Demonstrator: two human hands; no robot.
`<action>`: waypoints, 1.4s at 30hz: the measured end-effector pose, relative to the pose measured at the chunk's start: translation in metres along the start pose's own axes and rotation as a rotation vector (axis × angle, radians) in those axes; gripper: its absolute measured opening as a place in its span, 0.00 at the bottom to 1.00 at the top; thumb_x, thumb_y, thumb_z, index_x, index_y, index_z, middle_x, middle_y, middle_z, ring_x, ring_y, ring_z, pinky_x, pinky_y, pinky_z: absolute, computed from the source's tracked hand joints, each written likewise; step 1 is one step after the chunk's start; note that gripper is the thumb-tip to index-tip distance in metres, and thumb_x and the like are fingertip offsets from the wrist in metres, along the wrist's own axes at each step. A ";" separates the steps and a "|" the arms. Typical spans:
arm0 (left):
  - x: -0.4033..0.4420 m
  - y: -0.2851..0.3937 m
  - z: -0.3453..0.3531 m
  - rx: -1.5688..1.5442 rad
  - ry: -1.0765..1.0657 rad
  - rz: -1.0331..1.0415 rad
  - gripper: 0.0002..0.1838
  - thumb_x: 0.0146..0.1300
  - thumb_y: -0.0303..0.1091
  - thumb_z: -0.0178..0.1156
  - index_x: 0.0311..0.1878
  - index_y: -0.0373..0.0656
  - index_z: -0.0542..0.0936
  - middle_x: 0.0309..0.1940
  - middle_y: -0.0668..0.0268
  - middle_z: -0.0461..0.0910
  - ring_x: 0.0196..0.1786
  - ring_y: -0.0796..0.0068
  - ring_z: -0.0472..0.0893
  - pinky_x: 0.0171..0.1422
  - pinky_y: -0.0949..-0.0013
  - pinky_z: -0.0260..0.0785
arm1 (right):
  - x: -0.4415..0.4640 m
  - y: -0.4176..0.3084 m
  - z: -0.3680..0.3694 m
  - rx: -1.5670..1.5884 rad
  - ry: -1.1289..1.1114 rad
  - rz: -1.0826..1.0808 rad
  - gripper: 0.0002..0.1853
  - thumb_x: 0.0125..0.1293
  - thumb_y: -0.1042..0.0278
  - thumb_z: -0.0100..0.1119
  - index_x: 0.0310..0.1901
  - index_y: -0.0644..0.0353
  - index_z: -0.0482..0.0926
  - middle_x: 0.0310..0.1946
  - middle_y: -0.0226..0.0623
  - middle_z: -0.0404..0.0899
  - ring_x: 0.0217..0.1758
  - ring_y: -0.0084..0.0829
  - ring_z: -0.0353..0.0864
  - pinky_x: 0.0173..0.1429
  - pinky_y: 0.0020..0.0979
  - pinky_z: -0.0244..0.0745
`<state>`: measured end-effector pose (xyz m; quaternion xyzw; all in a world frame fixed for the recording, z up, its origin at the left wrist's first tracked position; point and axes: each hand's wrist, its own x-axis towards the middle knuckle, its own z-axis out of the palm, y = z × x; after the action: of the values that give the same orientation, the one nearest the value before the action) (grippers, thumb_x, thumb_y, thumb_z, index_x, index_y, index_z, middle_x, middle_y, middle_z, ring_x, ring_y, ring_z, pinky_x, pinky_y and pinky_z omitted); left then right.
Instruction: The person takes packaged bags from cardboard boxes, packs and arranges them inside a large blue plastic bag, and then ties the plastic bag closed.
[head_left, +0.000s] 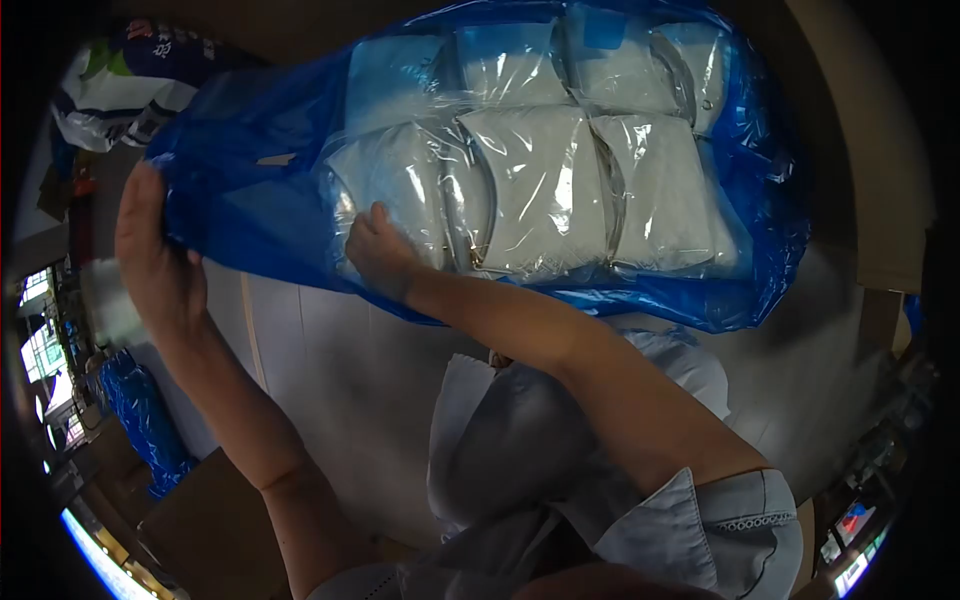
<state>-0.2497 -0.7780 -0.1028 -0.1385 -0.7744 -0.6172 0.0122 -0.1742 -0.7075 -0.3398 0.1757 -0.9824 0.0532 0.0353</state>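
Note:
A large blue plastic bag (260, 215) lies across the work surface, with several clear packets of white contents inside it in two rows. One white packet (540, 185) sits in the middle of the nearer row. At the bag's narrow left end, my left hand (165, 260) grips the gathered film between fingers and thumb. My right hand (380, 250) is closed, thumb side up, over the lower left corner of the nearest-left packet (395, 175). Whatever its fingers pinch there is hidden. A small gap (275, 159) shows in the blue film.
A printed white and dark bag (130, 85) stands at the upper left. A rolled blue plastic bundle (145, 420) and a cardboard box (215, 520) are at the lower left. A brown cardboard panel (880, 150) rises on the right. The grey surface (350, 370) shows below the bag.

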 end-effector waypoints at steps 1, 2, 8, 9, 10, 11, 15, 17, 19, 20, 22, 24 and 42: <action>0.003 0.002 -0.012 -0.119 -0.150 -0.070 0.13 0.62 0.35 0.52 0.46 0.37 0.73 0.31 0.68 0.78 0.31 0.85 0.77 0.33 0.81 0.71 | -0.001 0.004 0.003 0.015 0.043 0.033 0.13 0.55 0.65 0.48 0.41 0.57 0.76 0.40 0.35 0.74 0.50 0.34 0.67 0.61 0.48 0.48; 0.003 0.002 -0.007 -0.199 -0.234 -0.094 0.14 0.62 0.36 0.52 0.46 0.37 0.73 0.31 0.69 0.78 0.32 0.84 0.77 0.35 0.80 0.72 | -0.004 0.013 -0.010 0.158 -0.068 -0.023 0.14 0.55 0.64 0.49 0.42 0.57 0.76 0.43 0.38 0.74 0.55 0.36 0.65 0.62 0.49 0.46; -0.009 0.010 0.025 -0.077 0.253 -0.270 0.18 0.64 0.43 0.49 0.47 0.37 0.71 0.35 0.67 0.76 0.37 0.82 0.75 0.39 0.81 0.69 | -0.018 0.089 -0.067 1.317 -0.265 -0.083 0.21 0.58 0.50 0.49 0.47 0.54 0.74 0.47 0.37 0.73 0.63 0.39 0.57 0.64 0.47 0.43; -0.009 0.011 0.014 -0.086 0.240 -0.280 0.18 0.64 0.43 0.49 0.47 0.37 0.71 0.35 0.67 0.76 0.37 0.82 0.75 0.39 0.81 0.69 | -0.031 0.103 -0.071 1.316 -0.268 -0.063 0.21 0.58 0.50 0.49 0.47 0.54 0.74 0.47 0.37 0.73 0.63 0.39 0.57 0.64 0.47 0.43; -0.008 0.006 -0.003 -0.065 0.079 -0.345 0.18 0.64 0.43 0.48 0.49 0.37 0.71 0.36 0.66 0.76 0.39 0.80 0.75 0.41 0.81 0.68 | -0.049 0.117 -0.075 0.964 -0.091 -0.125 0.20 0.58 0.50 0.49 0.46 0.54 0.74 0.46 0.36 0.73 0.62 0.39 0.57 0.64 0.46 0.45; -0.009 0.004 0.001 -0.058 -0.007 -0.386 0.18 0.64 0.42 0.48 0.49 0.37 0.71 0.37 0.65 0.76 0.40 0.79 0.75 0.42 0.80 0.68 | -0.068 0.129 -0.080 0.609 0.070 -0.183 0.20 0.58 0.49 0.50 0.44 0.54 0.75 0.46 0.36 0.73 0.62 0.39 0.58 0.63 0.45 0.47; -0.018 0.011 0.024 0.319 0.161 -0.325 0.19 0.64 0.41 0.49 0.50 0.36 0.70 0.35 0.67 0.76 0.38 0.79 0.74 0.45 0.78 0.65 | -0.141 0.155 -0.110 0.599 -0.035 -0.056 0.14 0.58 0.53 0.50 0.35 0.54 0.77 0.34 0.32 0.76 0.50 0.35 0.69 0.55 0.38 0.58; -0.015 0.026 0.016 0.675 -0.058 -0.387 0.21 0.64 0.40 0.48 0.53 0.32 0.67 0.43 0.59 0.74 0.45 0.70 0.73 0.52 0.72 0.63 | -0.177 0.170 -0.151 0.647 -0.149 0.101 0.13 0.58 0.55 0.50 0.35 0.55 0.76 0.31 0.33 0.76 0.41 0.36 0.75 0.47 0.36 0.66; -0.019 0.056 0.031 0.821 -0.147 -0.131 0.22 0.64 0.39 0.47 0.55 0.31 0.65 0.49 0.55 0.70 0.51 0.64 0.70 0.56 0.68 0.61 | -0.213 0.183 -0.198 0.606 -0.202 0.256 0.12 0.58 0.57 0.50 0.37 0.55 0.76 0.30 0.35 0.76 0.35 0.38 0.77 0.41 0.37 0.70; -0.023 0.074 0.042 0.961 -0.208 0.136 0.23 0.65 0.38 0.47 0.57 0.30 0.62 0.54 0.51 0.66 0.57 0.58 0.66 0.60 0.64 0.58 | -0.232 0.189 -0.223 0.588 -0.195 0.330 0.12 0.59 0.58 0.50 0.38 0.55 0.75 0.29 0.35 0.77 0.34 0.39 0.77 0.39 0.37 0.71; -0.033 0.115 0.053 0.948 -0.431 0.174 0.26 0.65 0.37 0.45 0.61 0.31 0.56 0.62 0.47 0.53 0.65 0.51 0.55 0.65 0.58 0.52 | -0.266 0.197 -0.290 0.614 -0.219 0.545 0.11 0.58 0.60 0.51 0.39 0.55 0.75 0.30 0.37 0.77 0.35 0.39 0.77 0.38 0.38 0.71; -0.050 0.159 0.060 0.905 -0.620 -0.071 0.25 0.64 0.38 0.46 0.62 0.39 0.57 0.65 0.50 0.50 0.66 0.53 0.53 0.66 0.58 0.49 | -0.304 0.201 -0.348 0.552 -0.168 0.708 0.11 0.57 0.63 0.52 0.40 0.55 0.75 0.31 0.39 0.77 0.35 0.41 0.77 0.38 0.38 0.71; -0.112 0.315 0.165 1.015 -0.987 -0.334 0.22 0.59 0.39 0.52 0.54 0.37 0.68 0.60 0.45 0.57 0.63 0.46 0.56 0.64 0.53 0.52 | -0.584 0.416 -0.471 1.417 0.834 2.175 0.47 0.46 0.30 0.55 0.61 0.53 0.53 0.57 0.43 0.58 0.56 0.42 0.59 0.51 0.52 0.58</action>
<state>-0.0449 -0.5791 0.1369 -0.2581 -0.8915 -0.0412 -0.3700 0.2506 -0.0647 0.0379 -0.7287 -0.3018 0.5906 0.1703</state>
